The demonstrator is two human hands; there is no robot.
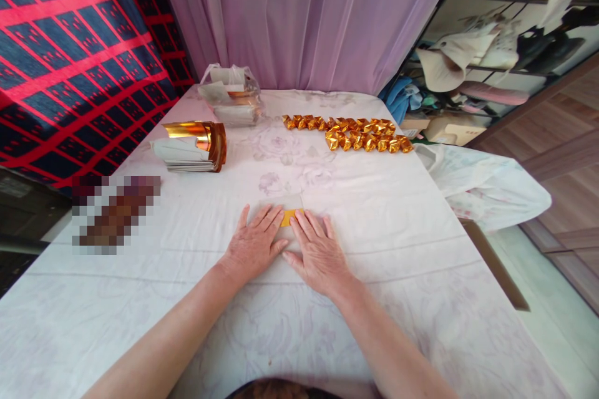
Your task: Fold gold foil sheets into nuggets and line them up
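Note:
A small sheet of paper (pixel 292 218) with a gold patch and pale grey-white around it lies flat on the cloth-covered table (pixel 201 299). My left hand (pixel 255 241) presses flat on its left side, fingers stretched out. On its right side rests my right hand (pixel 318 246), palm down with fingers extended. The two thumbs nearly meet below the gold patch. Much of the sheet is hidden under both hands. Beyond them, two rows of folded gold foil pieces (pixel 369 140) lie at the back right.
A stack of gold foil paper (pixel 189 149) stands at the left back, beside a clear plastic bag (pixel 231 96) of more sheets. A blurred-out patch (pixel 115 215) covers something at the left edge. Shelves (pixel 496 68) and a white plastic bag (pixel 496 187) are on the right.

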